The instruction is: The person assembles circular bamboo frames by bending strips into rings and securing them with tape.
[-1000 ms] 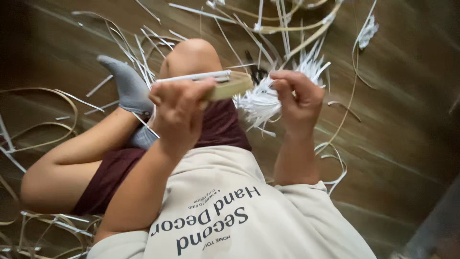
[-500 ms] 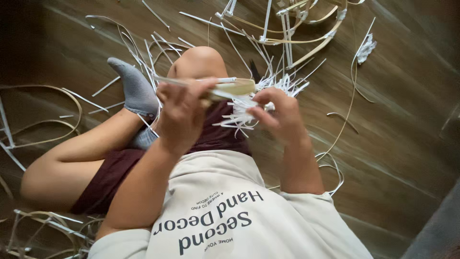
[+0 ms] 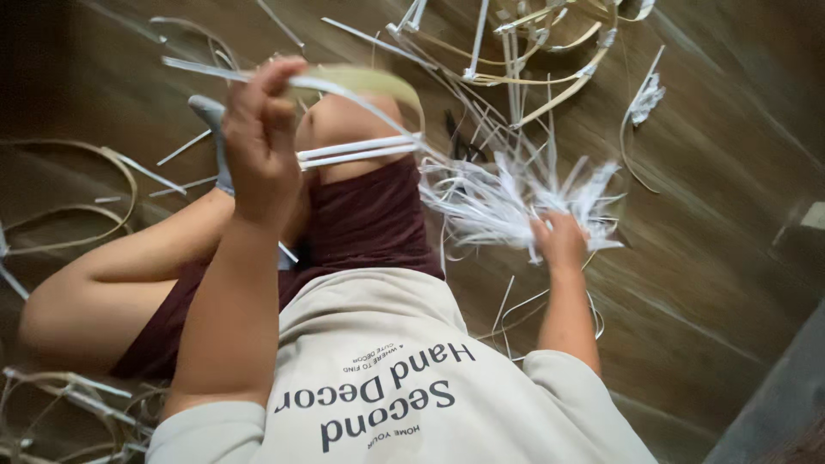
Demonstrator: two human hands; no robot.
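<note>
I sit on a dark wooden floor (image 3: 705,258) with my knee (image 3: 348,116) bent up in front of me. My left hand (image 3: 258,137) is raised over the knee, pinched shut on several thin white strips (image 3: 357,153) and one wide pale yellow-green strip (image 3: 369,82) that arches over the knee. My right hand (image 3: 559,242) is stretched out low to the right, fingers closed into a fanned bundle of white strips (image 3: 507,202) lying on the floor. The strips run from the left hand down to that bundle.
Loose cane loops (image 3: 77,198) lie on the floor at left and lower left. More long strips and curled offcuts (image 3: 516,51) are scattered at the top. A grey sock (image 3: 215,129) shows behind the left hand. A grey edge (image 3: 782,404) stands at lower right.
My left hand has risen and moved left, drawing the strips out. My right hand has left the strips near the knee and dropped to the right onto the white bundle.
</note>
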